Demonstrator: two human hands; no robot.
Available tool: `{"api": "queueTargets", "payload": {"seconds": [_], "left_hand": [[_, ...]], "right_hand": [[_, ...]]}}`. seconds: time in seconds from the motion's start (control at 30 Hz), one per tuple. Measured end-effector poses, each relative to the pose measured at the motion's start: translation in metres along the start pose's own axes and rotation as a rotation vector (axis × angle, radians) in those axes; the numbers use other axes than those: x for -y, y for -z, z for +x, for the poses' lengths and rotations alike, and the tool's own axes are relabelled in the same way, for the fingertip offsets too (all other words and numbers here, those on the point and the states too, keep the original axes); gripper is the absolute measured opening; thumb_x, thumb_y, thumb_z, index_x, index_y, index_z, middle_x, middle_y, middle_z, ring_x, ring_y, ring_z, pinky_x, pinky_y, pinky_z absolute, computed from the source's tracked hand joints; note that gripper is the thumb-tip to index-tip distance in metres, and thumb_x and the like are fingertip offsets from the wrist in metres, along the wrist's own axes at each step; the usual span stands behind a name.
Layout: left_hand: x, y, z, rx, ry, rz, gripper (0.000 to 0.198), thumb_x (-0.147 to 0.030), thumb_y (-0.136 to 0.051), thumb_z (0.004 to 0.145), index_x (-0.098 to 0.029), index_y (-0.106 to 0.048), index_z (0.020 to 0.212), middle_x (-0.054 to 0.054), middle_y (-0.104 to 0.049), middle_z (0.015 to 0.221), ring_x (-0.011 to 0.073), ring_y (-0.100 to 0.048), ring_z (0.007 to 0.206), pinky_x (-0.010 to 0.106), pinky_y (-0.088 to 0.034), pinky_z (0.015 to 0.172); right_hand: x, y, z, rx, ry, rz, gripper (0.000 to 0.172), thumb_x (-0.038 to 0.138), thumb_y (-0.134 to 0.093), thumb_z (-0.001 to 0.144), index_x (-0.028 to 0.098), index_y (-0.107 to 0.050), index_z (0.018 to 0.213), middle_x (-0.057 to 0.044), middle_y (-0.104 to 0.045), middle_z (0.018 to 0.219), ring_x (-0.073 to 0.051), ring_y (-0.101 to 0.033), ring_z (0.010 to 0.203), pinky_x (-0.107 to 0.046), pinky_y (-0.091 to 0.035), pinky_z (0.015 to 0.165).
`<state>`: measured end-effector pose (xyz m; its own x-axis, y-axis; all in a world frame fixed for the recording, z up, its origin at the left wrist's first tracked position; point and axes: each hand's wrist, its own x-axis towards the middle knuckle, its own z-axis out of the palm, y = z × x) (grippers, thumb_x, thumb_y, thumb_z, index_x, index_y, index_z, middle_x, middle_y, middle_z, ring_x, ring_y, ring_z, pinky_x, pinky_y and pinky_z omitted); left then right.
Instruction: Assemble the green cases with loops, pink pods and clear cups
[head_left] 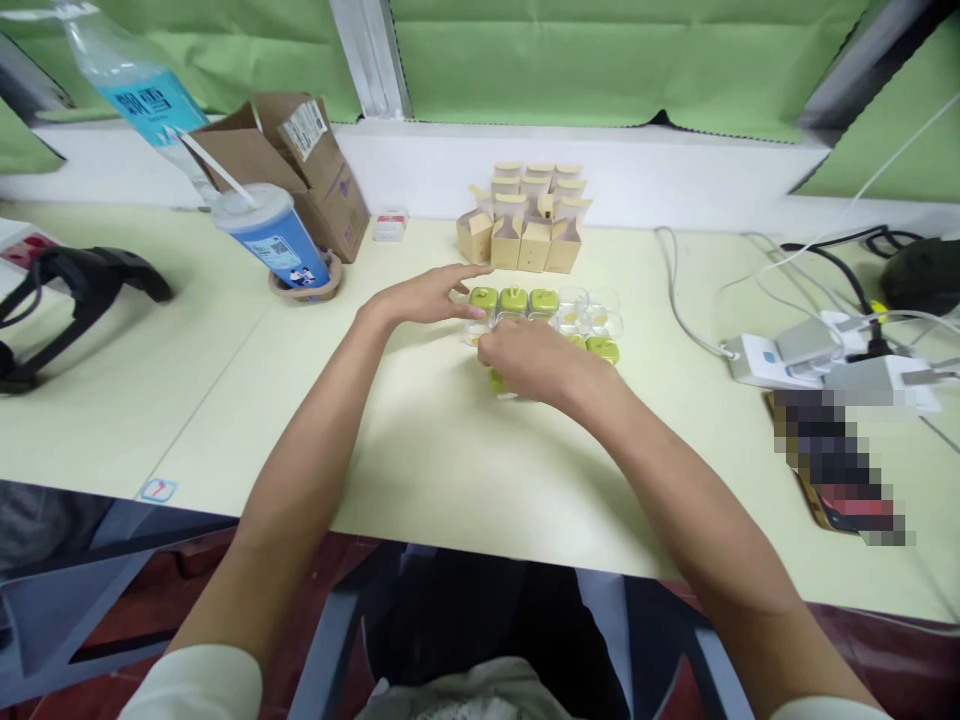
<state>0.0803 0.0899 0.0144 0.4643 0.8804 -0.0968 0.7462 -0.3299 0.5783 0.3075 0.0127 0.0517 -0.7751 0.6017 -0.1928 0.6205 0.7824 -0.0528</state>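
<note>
Small clear square jars (602, 318) stand grouped on the table in front of me. Several of them carry green lids (514, 299), and others are without lids. My left hand (435, 295) reaches in from the left with thumb and fingers apart, at the left edge of the group. Over the front left jars, my right hand (525, 355) is closed with its fingers curled downward. Whatever may be in its fingers is hidden behind the hand. A green lid (498, 382) shows just below the right hand, and another green lid (602, 349) lies to its right.
Behind the jars stand several small open cardboard boxes (535, 246). On the left are a blue cup (277, 240) with a straw, a plastic bottle (142, 95) and a brown carton (330, 185). To the right lie a power strip (772, 362), cables and a blurred-out phone-like object (814, 495).
</note>
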Motion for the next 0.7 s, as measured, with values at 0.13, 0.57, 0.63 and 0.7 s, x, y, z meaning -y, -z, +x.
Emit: {"api": "queueTargets", "payload": {"seconds": [0.13,0.57,0.63,0.7], "left_hand": [[0.001,-0.003,0.004,0.03,0.022,0.011,0.095,-0.057,-0.071,0.092,-0.022,-0.044,0.176,0.014,-0.047,0.182,0.0357,-0.066,0.15,0.043,-0.052,0.123],[0.006,-0.006,0.006,-0.028,0.013,-0.014,0.093,-0.062,-0.083,0.084,-0.027,-0.058,0.166,0.012,-0.058,0.174,0.0376,-0.063,0.153,0.044,-0.055,0.12],[0.006,-0.011,0.01,-0.165,-0.005,-0.045,0.066,-0.056,-0.076,0.093,-0.023,-0.072,0.151,0.013,-0.07,0.161,0.0355,-0.069,0.145,0.043,-0.06,0.113],[0.006,-0.016,0.015,-0.3,-0.02,-0.068,0.045,-0.043,-0.074,0.095,-0.02,-0.081,0.133,0.014,-0.079,0.145,0.0334,-0.075,0.135,0.041,-0.063,0.105]], "right_hand": [[0.003,0.013,-0.002,0.121,-0.051,-0.107,0.041,-0.009,-0.058,0.089,0.011,-0.082,0.116,-0.024,-0.078,0.125,-0.038,-0.076,0.114,-0.043,-0.056,0.086],[0.012,0.007,0.006,0.249,-0.007,-0.025,0.035,0.0,-0.069,0.092,0.013,-0.083,0.121,-0.02,-0.08,0.126,-0.031,-0.075,0.112,-0.034,-0.052,0.08],[-0.002,0.016,-0.003,0.176,0.031,0.099,0.034,0.008,-0.074,0.094,0.017,-0.083,0.126,-0.017,-0.079,0.132,-0.03,-0.076,0.112,-0.035,-0.055,0.084],[-0.025,0.03,-0.018,-0.001,0.086,0.273,0.035,0.019,-0.078,0.097,0.022,-0.081,0.132,-0.012,-0.081,0.135,-0.03,-0.076,0.118,-0.038,-0.058,0.093]]}}
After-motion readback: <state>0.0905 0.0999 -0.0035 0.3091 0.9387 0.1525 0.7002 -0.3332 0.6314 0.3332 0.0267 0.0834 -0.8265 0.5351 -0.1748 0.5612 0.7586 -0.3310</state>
